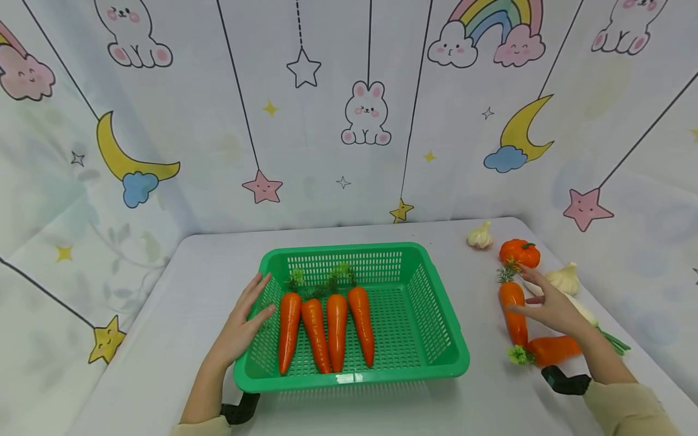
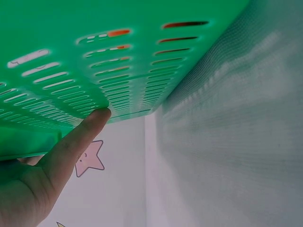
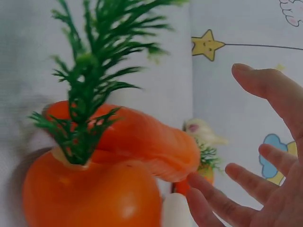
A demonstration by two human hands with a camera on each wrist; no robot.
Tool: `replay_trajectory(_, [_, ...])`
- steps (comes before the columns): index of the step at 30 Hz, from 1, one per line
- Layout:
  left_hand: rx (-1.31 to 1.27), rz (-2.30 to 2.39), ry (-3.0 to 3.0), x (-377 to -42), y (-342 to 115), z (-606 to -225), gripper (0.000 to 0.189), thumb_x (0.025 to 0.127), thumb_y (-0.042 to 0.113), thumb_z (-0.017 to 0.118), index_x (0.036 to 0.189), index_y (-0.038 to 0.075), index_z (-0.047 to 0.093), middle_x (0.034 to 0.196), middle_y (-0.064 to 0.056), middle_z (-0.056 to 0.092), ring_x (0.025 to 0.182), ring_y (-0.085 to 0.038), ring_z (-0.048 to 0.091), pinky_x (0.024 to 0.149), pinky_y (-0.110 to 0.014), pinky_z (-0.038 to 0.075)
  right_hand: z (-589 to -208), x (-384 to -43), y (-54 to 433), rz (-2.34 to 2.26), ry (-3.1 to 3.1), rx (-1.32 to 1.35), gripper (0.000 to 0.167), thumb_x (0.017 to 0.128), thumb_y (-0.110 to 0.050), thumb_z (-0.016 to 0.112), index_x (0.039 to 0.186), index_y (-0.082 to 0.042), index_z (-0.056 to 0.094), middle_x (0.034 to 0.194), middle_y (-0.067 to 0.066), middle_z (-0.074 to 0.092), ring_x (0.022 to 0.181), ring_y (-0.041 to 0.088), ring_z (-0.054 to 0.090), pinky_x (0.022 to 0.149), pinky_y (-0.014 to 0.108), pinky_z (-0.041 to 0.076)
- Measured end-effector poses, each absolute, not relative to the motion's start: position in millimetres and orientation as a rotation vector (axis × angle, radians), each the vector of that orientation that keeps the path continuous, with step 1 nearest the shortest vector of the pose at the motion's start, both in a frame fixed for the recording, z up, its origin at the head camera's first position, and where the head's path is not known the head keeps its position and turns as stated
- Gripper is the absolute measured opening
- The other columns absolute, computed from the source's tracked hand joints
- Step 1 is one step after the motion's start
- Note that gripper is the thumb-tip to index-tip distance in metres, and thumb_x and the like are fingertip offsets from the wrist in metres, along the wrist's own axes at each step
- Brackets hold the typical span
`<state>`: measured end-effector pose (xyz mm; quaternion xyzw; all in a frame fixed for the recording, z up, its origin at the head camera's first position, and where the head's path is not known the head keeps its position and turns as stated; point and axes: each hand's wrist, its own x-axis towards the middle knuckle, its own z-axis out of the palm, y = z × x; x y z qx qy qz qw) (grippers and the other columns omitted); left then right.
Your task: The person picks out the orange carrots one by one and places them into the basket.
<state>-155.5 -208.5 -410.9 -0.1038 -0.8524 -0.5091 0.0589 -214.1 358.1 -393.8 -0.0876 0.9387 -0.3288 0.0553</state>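
Four orange carrots (image 1: 336, 333) lie side by side in a green slotted basket (image 1: 417, 327) on a white-covered table (image 1: 163, 339), as a person's left hand (image 1: 242, 324) rests at its left side, fingers extended, thumb against the outer wall, gripping nothing. At right, the right hand (image 1: 551, 306) spreads over a loose carrot (image 1: 512, 312), its fingers apart and not closed on anything; whether a fingertip touches cannot be told. The loose carrot lies outside the basket, leafy top pointing away, its tip beside the leaves of a second carrot (image 1: 556, 350) lying crosswise and partly covered by the right forearm. Crowding the spot are an orange pumpkin (image 1: 520, 252) just beyond the leaves, one garlic bulb (image 1: 480, 236) farther back, another bulb (image 1: 564, 278) behind the fingers and a white, green-stalked vegetable (image 1: 582, 309) partly hidden by the hand. The basket's right wall stands between the four and the loose pair. A cartoon-printed cloth (image 1: 327, 139) hangs behind.
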Motion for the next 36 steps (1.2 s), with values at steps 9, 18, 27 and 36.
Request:
replay_trajectory(9, [-0.313, -1.534, -2.589, -156, -209, -410, 0.057, 0.094, 0.018, 0.051, 0.145, 0.014, 0.027, 0.152, -0.012, 0.009, 0.136, -0.039, 0.006, 0.093, -0.072, 0.013, -409, -218, 359, -0.946, 2.82, -0.247, 0.092, 0.081, -0.034, 0.068, 0.145, 0.0, 0.012, 0.138, 0.036, 0.021, 0.099, 0.048, 0.051, 0.075, 0.051, 0.049])
replay_trajectory(18, [-0.326, -1.54, -2.58, -155, -208, -409, 0.057, 0.094, 0.022, 0.051, 0.145, 0.014, 0.027, 0.151, -0.012, 0.01, 0.136, -0.039, 0.006, 0.094, -0.071, 0.013, -421, -226, 362, -0.844, 2.89, -0.358, 0.094, 0.078, -0.035, 0.072, 0.142, 0.005, 0.017, 0.139, 0.033, 0.023, 0.109, 0.048, 0.044, 0.084, 0.061, 0.039])
replay_trajectory(27, [-0.317, -1.54, -2.58, -154, -208, -410, 0.056, 0.095, 0.021, 0.05, 0.145, 0.015, 0.027, 0.152, -0.011, 0.01, 0.136, -0.038, 0.006, 0.094, -0.071, 0.013, -424, -229, 362, -0.875, 2.848, -0.334, 0.097, 0.075, -0.031, 0.075, 0.142, 0.006, 0.016, 0.14, 0.034, 0.02, 0.118, 0.05, 0.027, 0.088, 0.068, 0.029])
replay_trajectory(36, [-0.319, -1.544, -2.575, -154, -209, -410, 0.056, 0.095, 0.021, 0.051, 0.145, 0.014, 0.027, 0.152, -0.011, 0.01, 0.136, -0.038, 0.006, 0.094, -0.071, 0.013, -425, -228, 363, -0.926, 2.805, -0.244, 0.096, 0.076, -0.031, 0.074, 0.143, 0.004, 0.015, 0.137, 0.035, 0.021, 0.11, 0.047, 0.034, 0.082, 0.056, 0.044])
